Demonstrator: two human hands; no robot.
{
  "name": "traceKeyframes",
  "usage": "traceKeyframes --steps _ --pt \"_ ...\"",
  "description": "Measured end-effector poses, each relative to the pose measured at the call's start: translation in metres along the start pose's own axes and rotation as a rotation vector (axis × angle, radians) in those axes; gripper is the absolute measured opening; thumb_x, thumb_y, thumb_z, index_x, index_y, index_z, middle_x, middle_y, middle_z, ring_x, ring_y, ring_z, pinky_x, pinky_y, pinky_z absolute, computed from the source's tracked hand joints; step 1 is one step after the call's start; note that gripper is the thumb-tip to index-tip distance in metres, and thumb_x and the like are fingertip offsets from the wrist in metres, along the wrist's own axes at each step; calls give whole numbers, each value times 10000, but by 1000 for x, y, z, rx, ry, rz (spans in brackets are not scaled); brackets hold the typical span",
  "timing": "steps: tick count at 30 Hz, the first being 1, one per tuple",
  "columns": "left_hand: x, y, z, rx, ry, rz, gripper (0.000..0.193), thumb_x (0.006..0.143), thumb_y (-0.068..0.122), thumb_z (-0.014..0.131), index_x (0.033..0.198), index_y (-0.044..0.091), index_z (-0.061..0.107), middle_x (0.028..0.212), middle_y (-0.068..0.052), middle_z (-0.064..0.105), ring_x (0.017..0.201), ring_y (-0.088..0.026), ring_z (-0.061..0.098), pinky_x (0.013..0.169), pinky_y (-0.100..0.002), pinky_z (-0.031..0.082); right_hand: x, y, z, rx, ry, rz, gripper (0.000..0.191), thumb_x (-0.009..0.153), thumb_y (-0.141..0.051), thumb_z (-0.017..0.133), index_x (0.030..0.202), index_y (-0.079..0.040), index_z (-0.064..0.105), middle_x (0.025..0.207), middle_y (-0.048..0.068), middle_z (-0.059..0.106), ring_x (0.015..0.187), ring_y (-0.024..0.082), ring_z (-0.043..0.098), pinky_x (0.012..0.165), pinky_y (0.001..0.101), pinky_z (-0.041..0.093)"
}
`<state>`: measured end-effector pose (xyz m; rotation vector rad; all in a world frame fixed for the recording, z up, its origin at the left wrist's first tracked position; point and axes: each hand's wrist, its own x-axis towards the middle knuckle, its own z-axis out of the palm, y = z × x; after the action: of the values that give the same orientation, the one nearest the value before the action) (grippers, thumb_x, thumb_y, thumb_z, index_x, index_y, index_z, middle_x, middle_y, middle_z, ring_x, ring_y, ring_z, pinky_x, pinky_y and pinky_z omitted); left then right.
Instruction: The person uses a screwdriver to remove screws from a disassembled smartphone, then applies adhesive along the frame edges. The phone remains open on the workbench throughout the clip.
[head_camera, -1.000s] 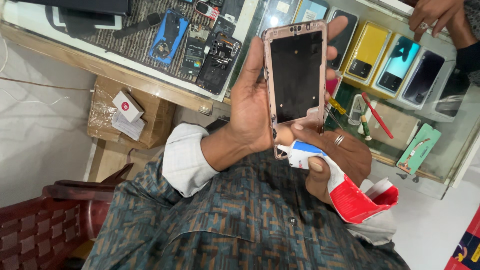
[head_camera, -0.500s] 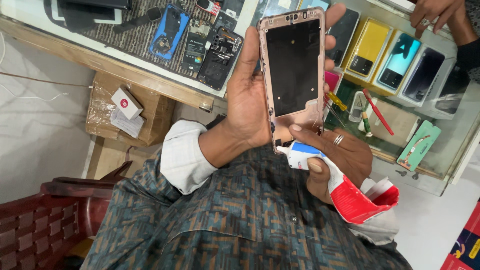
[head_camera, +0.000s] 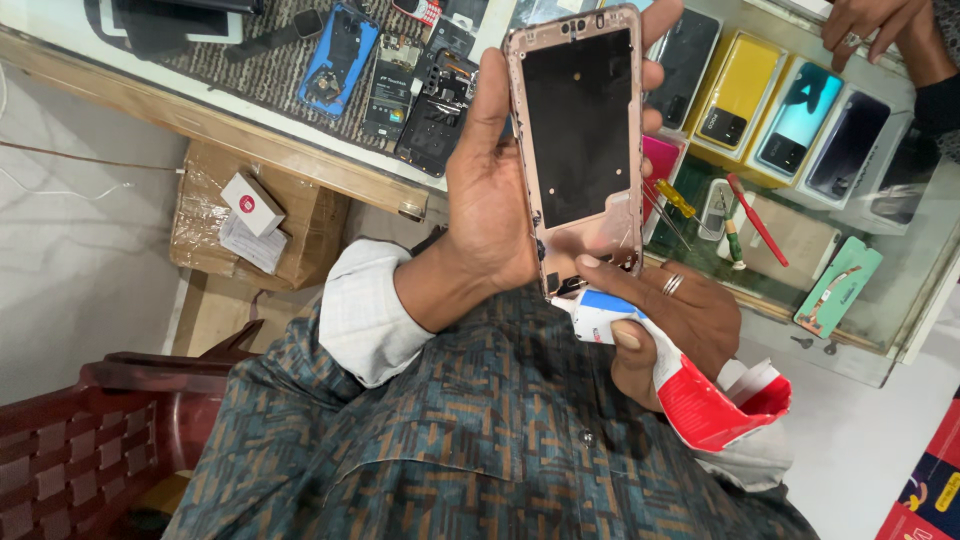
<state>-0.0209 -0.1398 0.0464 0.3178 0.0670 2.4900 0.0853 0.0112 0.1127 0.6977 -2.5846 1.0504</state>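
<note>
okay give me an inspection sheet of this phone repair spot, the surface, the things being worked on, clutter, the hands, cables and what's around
Surface: glass counter with a grey mat at its far end.
Job's things: rose-gold phone frame held upright; red, white and blue squeeze tube, nozzle at the frame's lower edge.
Clutter: blue phone shell and opened phone parts on the mat; screwdrivers and phone boxes under the glass.
Hands: left hand grips the frame; right hand, ring on one finger, holds the tube. Another person's hand rests on the counter.
Cables: thin wire along the wall.
Surroundings: cardboard box below the counter, maroon chair.
</note>
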Motion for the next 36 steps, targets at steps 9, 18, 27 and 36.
traceKeyframes --steps 9,18,27,36 --pt "0 6 2 -42 74 -34 822 1108 684 236 1564 11 357 1455 -183 526 1252 -241 602 1067 -383 544 -9 5 5 -92 41 -37 426 1177 -289 367 1281 -23 683 938 126 702 788 245 677 732 360 537" --pt "-4 7 -2 56 53 16 777 1151 681 244 1525 14 377 1433 -168 502 1253 -239 559 1075 -408 554 -3 3 5 -65 61 -53 388 1154 -245 389 1236 0 678 806 116 637 706 237 620 700 383 510" --pt "-5 10 2 117 41 61 790 1141 684 244 1524 6 379 1429 -167 501 1243 -235 566 1081 -401 547 -9 6 3 -91 50 -33 383 1147 -228 414 1261 8 694 742 76 584 653 209 567 647 356 476" --pt "-5 10 4 53 2 128 768 1192 663 281 1564 -2 379 1320 -129 608 1151 -195 613 1053 -335 548 -61 34 34 266 492 195 526 1186 -479 419 1307 -21 649 955 166 668 724 189 628 674 281 491"
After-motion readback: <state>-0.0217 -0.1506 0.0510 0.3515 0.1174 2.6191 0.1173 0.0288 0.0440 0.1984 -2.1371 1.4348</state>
